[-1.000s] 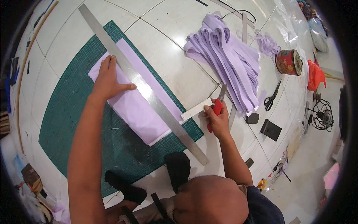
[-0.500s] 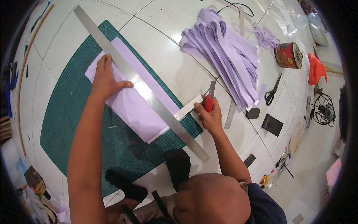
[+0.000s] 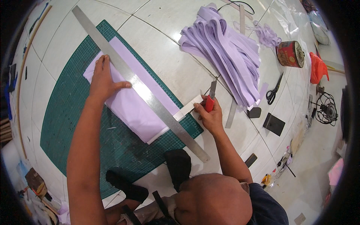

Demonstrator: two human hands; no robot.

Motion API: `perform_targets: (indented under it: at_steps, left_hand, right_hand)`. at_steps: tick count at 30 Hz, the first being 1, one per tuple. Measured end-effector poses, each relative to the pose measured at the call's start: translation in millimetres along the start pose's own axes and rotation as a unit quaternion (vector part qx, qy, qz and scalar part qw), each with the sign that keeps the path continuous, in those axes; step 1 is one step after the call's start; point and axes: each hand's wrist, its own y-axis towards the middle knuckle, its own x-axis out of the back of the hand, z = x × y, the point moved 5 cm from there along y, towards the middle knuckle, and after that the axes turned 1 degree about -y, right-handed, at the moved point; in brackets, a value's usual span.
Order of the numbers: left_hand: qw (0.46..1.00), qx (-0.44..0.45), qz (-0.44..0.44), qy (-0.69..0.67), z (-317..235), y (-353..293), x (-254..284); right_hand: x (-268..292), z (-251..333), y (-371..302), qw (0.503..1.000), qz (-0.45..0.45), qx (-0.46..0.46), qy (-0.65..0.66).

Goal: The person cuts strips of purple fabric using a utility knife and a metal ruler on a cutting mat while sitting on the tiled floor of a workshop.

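Note:
My left hand point(image 3: 102, 80) presses flat on a folded stack of lilac fabric point(image 3: 131, 116), fingers stretched out and the thumb on the edge of a long steel ruler point(image 3: 140, 86). The ruler lies diagonally across the fabric, leaving a lilac band on its far side. Beneath them is a green cutting mat point(image 3: 71, 123). In my right hand point(image 3: 210, 115), closed fingers grip a red-handled utility knife point(image 3: 210, 102), blade pointing up and away. The same hand also holds a short pale ruler point(image 3: 188, 107), whose other end meets the fabric beside the steel ruler.
A heap of lilac fabric strips point(image 3: 225, 56) lies at the far right on the tiles. Near it are black scissors point(image 3: 275, 89), a red tin point(image 3: 290, 54), a dark block point(image 3: 274, 124) and a red plastic bag point(image 3: 318, 68). My feet in black socks point(image 3: 177, 168) touch the mat's near edge.

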Motion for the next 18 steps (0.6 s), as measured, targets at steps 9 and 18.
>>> perform_targets:
  at_steps: [9, 18]
  left_hand:
    - [1.000, 0.003, 0.020, -0.012, 0.0, 3.0, 0.2]
    - [0.999, -0.014, 0.031, 0.006, 0.1, 2.7, 1.1]
  right_hand:
    - [-0.8, 6.7, -1.2, 1.000, -0.005, -0.016, -0.024]
    - [-1.8, 7.4, -2.2, 1.000, -0.014, -0.010, -0.005]
